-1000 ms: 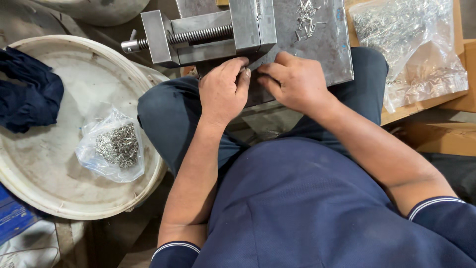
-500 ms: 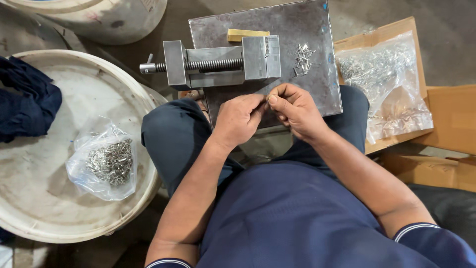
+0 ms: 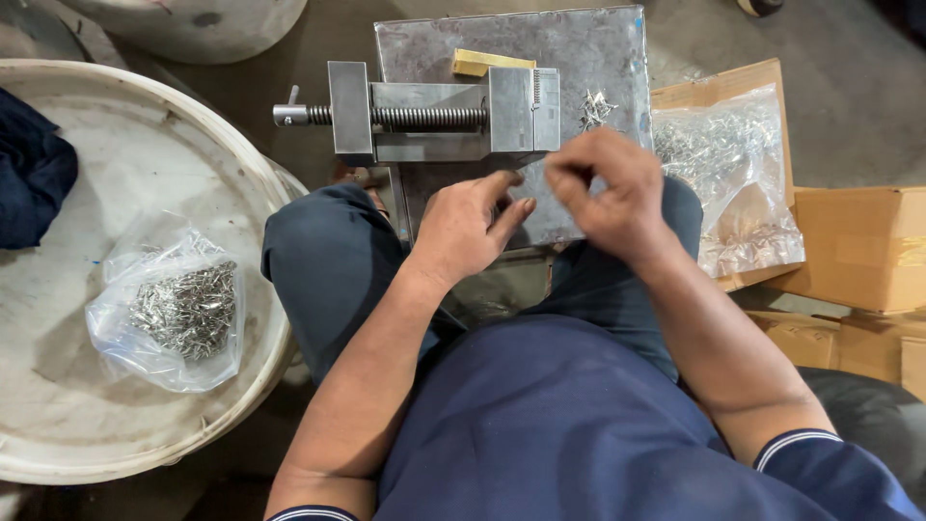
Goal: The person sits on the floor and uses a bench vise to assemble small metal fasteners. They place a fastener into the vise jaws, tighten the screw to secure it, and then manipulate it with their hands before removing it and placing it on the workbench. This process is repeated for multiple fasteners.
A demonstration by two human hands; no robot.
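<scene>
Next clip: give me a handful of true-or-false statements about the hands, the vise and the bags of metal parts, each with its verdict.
1. A metal vise sits on a grey steel plate. True.
2. The left hand grips the vise's handle. False: it hovers over the plate's near edge, fingers loosely spread, away from the handle.
3. The right hand has its fingertips pinched together. True; whether they hold anything is too small to tell.
4. The clear bag of small metal parts lies on the round white lid. True.
5. The second bag of parts hangs from the vise. False: it lies on an open cardboard box right of the plate.
</scene>
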